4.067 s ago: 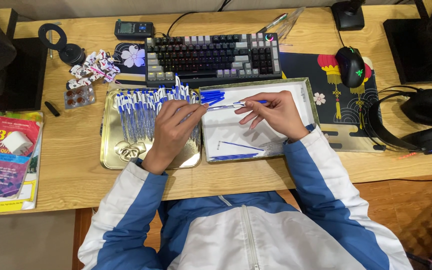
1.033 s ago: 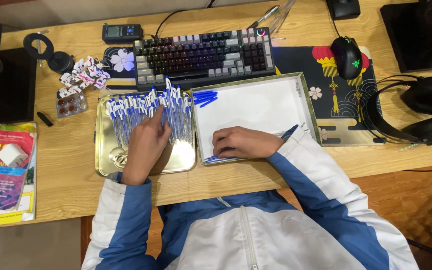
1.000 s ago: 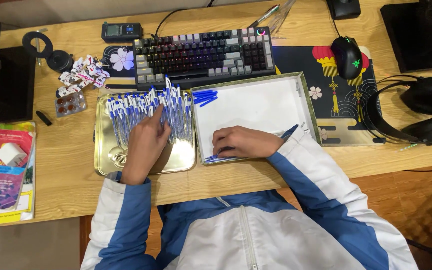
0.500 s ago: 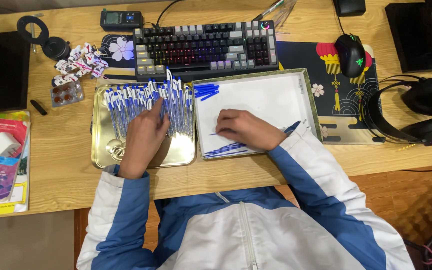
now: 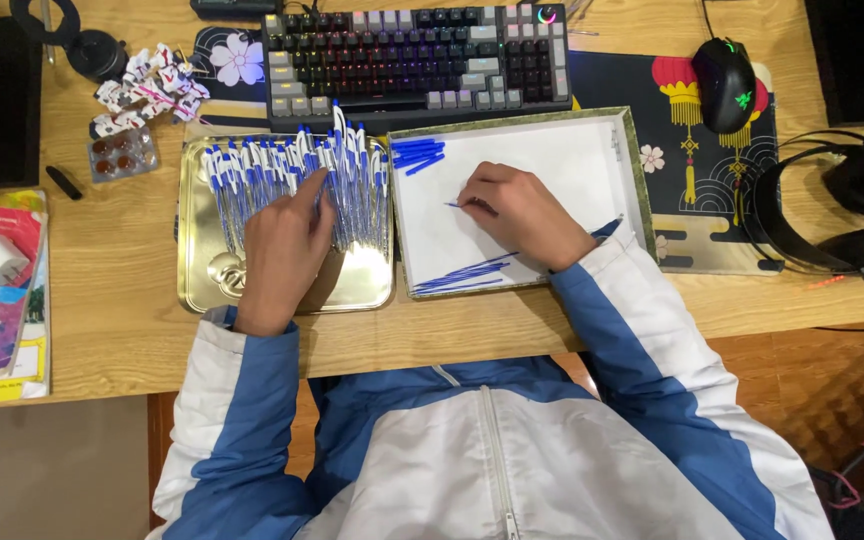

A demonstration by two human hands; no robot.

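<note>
Clearly the left hand [image 5: 282,245] lies flat across a row of blue-and-clear pens [image 5: 297,185] lined up in a gold metal tray [image 5: 202,290], fingers spread and pressing lightly on the barrels, nothing pinched. At 3 o'clock from it, the right hand [image 5: 522,215] rests inside a white-lined box lid [image 5: 612,160], its grip closed on one thin blue pen part [image 5: 455,205] between thumb and fingertips. More loose blue parts [image 5: 417,155] sit at the lid's 11 o'clock corner, and another bundle [image 5: 467,272] lies near its 6 o'clock edge. These pieces look light, stiff and smooth, likely to roll or slip, so a pinch near the middle of the shaft seems safest. The pens probably roll as a group under a flat palm. A keyboard [image 5: 417,50] sits at 12 o'clock on the wooden tabletop [image 5: 122,340].
</note>
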